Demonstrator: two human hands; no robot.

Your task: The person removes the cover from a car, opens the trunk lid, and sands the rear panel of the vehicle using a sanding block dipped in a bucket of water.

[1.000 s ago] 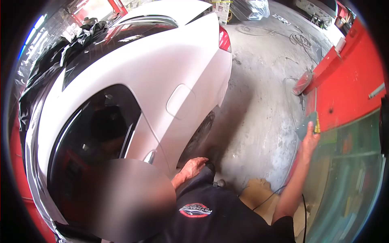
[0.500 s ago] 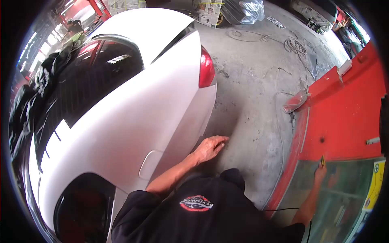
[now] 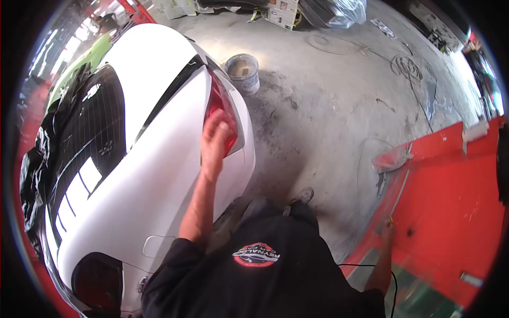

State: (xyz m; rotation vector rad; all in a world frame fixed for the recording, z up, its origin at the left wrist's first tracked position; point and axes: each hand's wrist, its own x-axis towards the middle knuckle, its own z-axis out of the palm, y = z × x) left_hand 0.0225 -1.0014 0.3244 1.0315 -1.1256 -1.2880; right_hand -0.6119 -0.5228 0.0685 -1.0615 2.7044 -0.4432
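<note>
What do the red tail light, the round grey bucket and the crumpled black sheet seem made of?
Red tail light: glossy plastic, likely, from its smooth, bright red lens.
Round grey bucket: probably plastic, dull and smeared; metal is possible.
Crumpled black sheet: probably thin plastic film, from its shiny creases.

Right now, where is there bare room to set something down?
The widest bare patch is the floor between the bucket and the coiled hose; a narrower one lies between the shoe and the red panel. Crowded: between legs and white car, and at the tail lamp, by the left hand.
</note>
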